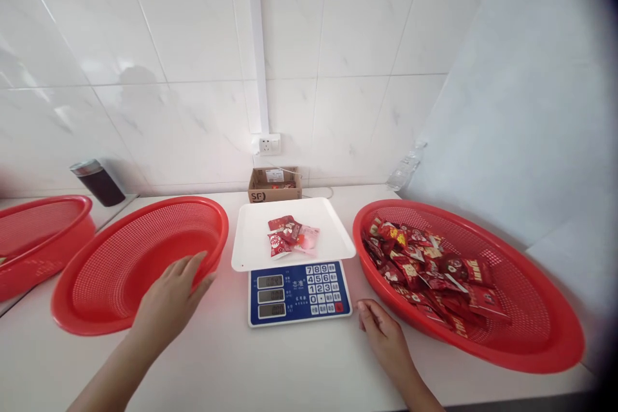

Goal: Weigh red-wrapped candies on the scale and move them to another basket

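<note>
My left hand (pixel 168 301) is at the near right rim of a red plastic basket (pixel 140 251), fingers inside the wall and thumb outside, closed around the rim. My right hand (pixel 383 338) rests with curled fingers and nothing visible in them, between the scale and the right basket. In the middle stands a digital scale (pixel 299 293) with a blue keypad panel. Several small red and pink snack packets (pixel 290 236) lie on its white tray (pixel 248 225). The right red basket (pixel 541 309) holds many red snack packets (pixel 434 270).
Behind the scale sits a small cardboard box (pixel 275 193) with packets inside. A clear plastic bottle (pixel 406 167) leans at the back right. Another red basket (pixel 48 238) and a dark tumbler (pixel 99 183) stand at the left. A wall socket (pixel 267 144) is behind.
</note>
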Motion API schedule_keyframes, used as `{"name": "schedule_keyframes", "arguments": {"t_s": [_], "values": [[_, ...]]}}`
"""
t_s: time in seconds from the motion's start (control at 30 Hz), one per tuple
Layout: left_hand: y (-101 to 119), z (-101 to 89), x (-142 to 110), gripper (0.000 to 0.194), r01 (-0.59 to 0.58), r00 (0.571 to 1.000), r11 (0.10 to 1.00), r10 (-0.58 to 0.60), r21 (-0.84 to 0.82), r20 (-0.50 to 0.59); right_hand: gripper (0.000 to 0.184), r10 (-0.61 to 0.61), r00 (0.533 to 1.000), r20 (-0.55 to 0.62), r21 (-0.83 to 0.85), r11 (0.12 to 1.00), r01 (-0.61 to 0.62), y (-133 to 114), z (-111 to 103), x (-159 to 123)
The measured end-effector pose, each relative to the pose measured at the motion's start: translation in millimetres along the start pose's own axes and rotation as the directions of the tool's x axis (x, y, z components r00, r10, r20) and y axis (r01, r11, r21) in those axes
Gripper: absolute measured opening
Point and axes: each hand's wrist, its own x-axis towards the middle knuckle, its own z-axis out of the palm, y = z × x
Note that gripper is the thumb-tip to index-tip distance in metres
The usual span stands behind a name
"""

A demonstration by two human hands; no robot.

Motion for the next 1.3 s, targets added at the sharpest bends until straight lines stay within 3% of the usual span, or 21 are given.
{"name": "schedule_keyframes", "arguments": {"t_s": [0.07, 0.2, 0.37, 0.6, 1.03, 1.3], "values": [[30.1, 1.5, 13.5, 0.051, -0.121, 0.992, 0.987, 0.124, -0.109, 0.023, 0.044, -0.003, 1.000, 0.000, 0.011, 1.000, 0.003, -0.8, 0.3, 0.1], [87.9, 21.1, 49.9, 0.053, -0.353, 0.916, 0.883, 0.394, -0.310, 0.076, 0.045, 0.013, 1.000, 0.004, 0.032, 0.999, -0.013, -2.3, 0.7, -0.8], [125.6, 49.4, 85.4, 0.045, -0.416, 0.892, 0.884, 0.443, -0.215, 0.095, 0.046, 0.004, 1.000, 0.000, 0.041, 0.999, -0.004, -1.6, 0.7, -3.3], [131.4, 58.9, 92.5, 0.036, -0.393, 0.911, 0.901, 0.409, -0.185, 0.052, 0.048, 0.024, 0.999, 0.032, 0.029, 0.999, -0.025, -6.2, -0.2, -4.1], [129.3, 69.7, 95.6, 0.009, -0.263, 0.964, 0.870, 0.254, -0.416, -0.078, 0.045, -0.013, 0.999, 0.031, 0.024, 1.000, 0.012, -4.5, 0.6, -4.0], [118.9, 64.6, 103.2, 0.010, -0.221, 0.973, 0.858, 0.163, -0.464, -0.163, 0.044, -0.008, 0.999, 0.034, 0.030, 1.000, 0.007, -3.7, 1.4, -4.0]]}}
